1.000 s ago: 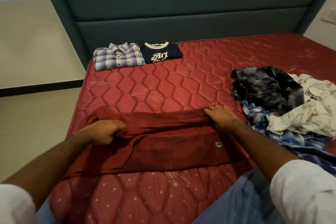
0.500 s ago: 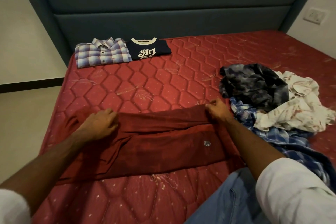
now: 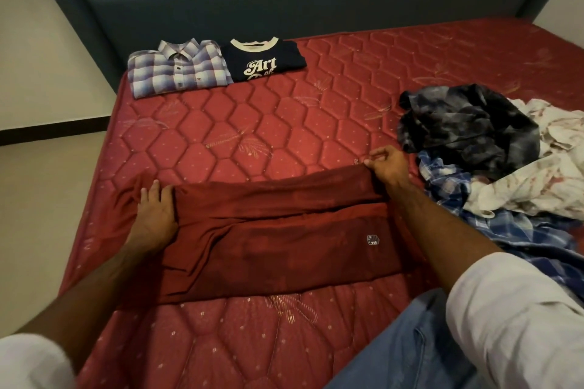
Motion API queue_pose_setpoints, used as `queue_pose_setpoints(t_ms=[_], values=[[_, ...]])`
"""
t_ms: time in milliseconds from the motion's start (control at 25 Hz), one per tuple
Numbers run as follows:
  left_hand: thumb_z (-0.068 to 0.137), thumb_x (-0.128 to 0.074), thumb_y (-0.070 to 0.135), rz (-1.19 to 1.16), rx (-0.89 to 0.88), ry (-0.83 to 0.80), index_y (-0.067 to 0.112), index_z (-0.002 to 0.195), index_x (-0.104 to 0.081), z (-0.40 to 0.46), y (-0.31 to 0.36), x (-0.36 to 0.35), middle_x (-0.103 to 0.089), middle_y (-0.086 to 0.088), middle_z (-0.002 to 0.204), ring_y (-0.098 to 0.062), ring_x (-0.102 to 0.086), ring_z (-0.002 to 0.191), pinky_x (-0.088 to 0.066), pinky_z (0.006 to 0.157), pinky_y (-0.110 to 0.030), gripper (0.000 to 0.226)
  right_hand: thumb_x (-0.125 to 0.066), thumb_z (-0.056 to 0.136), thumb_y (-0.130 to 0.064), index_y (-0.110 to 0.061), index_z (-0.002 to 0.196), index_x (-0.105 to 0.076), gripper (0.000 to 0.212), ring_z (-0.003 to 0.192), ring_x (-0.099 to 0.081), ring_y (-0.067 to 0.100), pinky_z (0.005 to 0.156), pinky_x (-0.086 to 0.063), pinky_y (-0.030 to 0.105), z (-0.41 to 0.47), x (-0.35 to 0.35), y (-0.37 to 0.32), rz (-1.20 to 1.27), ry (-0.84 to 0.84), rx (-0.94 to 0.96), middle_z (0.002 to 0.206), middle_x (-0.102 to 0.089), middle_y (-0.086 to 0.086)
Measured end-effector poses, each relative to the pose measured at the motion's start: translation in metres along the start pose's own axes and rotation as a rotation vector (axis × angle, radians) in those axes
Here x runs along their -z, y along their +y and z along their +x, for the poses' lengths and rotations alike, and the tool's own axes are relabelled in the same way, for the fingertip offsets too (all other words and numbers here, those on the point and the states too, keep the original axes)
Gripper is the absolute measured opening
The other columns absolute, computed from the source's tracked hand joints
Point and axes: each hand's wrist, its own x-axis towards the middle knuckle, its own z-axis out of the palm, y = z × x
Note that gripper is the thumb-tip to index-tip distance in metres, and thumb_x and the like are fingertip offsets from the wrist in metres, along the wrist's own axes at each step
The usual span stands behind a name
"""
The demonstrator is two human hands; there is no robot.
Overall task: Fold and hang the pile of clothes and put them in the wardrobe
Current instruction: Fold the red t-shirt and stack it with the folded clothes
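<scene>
In the head view, a dark red shirt (image 3: 278, 237) lies partly folded on the red quilted mattress (image 3: 252, 136), at about 6 o'clock of the bed, just in front of the person. The left hand (image 3: 155, 215) rests flat on the left end of the shirt, with its fingers (image 3: 155, 191) straight and close together, pressing the cloth down. The right hand (image 3: 387, 167) is at the far right corner of the folded edge; its fingers (image 3: 376, 156) are curled and pinch the cloth there. At 11 o'clock, near the blue headboard (image 3: 284, 9), a folded checked shirt (image 3: 177, 73) lies touching a folded navy T-shirt (image 3: 265, 60). At 3 o'clock lies the pile of unfolded clothes (image 3: 489, 161), just beside the right hand.
</scene>
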Motion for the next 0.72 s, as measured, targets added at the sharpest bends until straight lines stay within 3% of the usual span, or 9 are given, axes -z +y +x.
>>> queue_pose_setpoints(t_ms=[160,280,360,440,520,600,720], values=[[0.074,-0.056,-0.016,-0.112,-0.027,0.055,-0.002,0.148,-0.034,-0.002,-0.004,0.004,-0.015,-0.036,0.159,-0.056,-0.011,0.147,-0.015,0.121,-0.059,0.079,-0.086,0.074,-0.021,-0.027,0.07,-0.064,0.024,0.088,-0.067,0.024,0.093,-0.055,0.048,0.007,-0.002,0.002,-0.013,0.017,-0.067,0.07,-0.063,-0.009],[0.068,-0.05,-0.022,-0.164,-0.083,0.183,-0.002,0.142,-0.042,-0.011,-0.007,0.012,-0.023,-0.033,0.156,-0.049,-0.017,0.149,-0.017,0.123,-0.052,0.076,-0.083,0.079,-0.029,-0.026,0.072,-0.06,0.024,0.103,-0.067,0.031,0.096,-0.052,0.047,-0.003,0.004,-0.007,-0.126,-0.007,-0.033,0.089,-0.068,0.001],[0.07,-0.051,-0.017,-0.251,-0.057,0.254,-0.003,0.135,-0.048,-0.012,-0.01,0.018,-0.035,-0.032,0.147,-0.046,-0.03,0.142,-0.023,0.121,-0.05,0.066,-0.076,0.085,-0.033,-0.025,0.086,-0.063,0.016,0.116,-0.06,0.036,0.102,-0.045,0.05,-0.016,0.008,-0.014,-0.28,0.039,0.019,0.11,-0.066,0.009],[0.075,-0.05,0.004,-0.27,0.023,0.33,-0.001,0.127,-0.053,-0.014,-0.014,0.028,-0.047,-0.029,0.134,-0.045,-0.042,0.128,-0.031,0.112,-0.052,0.052,-0.069,0.09,-0.036,-0.018,0.109,-0.063,0.027,0.123,-0.05,0.039,0.102,-0.039,0.052,-0.033,0.004,-0.022,-0.496,0.081,0.167,0.125,-0.056,0.014],[0.077,-0.048,0.018,-0.289,0.134,0.34,-0.002,0.121,-0.055,-0.018,-0.019,0.037,-0.05,-0.03,0.123,-0.045,-0.046,0.117,-0.032,0.102,-0.053,0.049,-0.067,0.091,-0.036,-0.018,0.114,-0.061,0.03,0.121,-0.047,0.036,0.098,-0.038,0.05,-0.062,-0.014,-0.032,-0.524,-0.041,0.404,0.123,-0.053,0.012],[0.083,-0.054,0.02,-0.384,0.277,0.309,-0.005,0.121,-0.052,-0.015,-0.03,0.034,-0.052,-0.034,0.118,-0.048,-0.05,0.112,-0.037,0.099,-0.053,0.045,-0.067,0.092,-0.038,-0.025,0.114,-0.061,0.027,0.117,-0.045,0.03,0.095,-0.035,0.045,-0.096,-0.038,-0.043,-0.518,-0.265,0.614,0.118,-0.052,0.004],[0.08,-0.069,0.028,-0.595,0.29,0.244,0.017,0.133,-0.042,-0.008,-0.056,0.036,-0.061,-0.032,0.109,-0.047,-0.063,0.097,-0.052,0.089,-0.057,0.06,-0.064,0.093,-0.042,-0.033,0.121,-0.059,0.03,0.117,-0.046,0.022,0.096,-0.036,0.043,-0.145,-0.077,-0.069,-0.56,-0.518,0.851,0.118,-0.05,-0.005]])
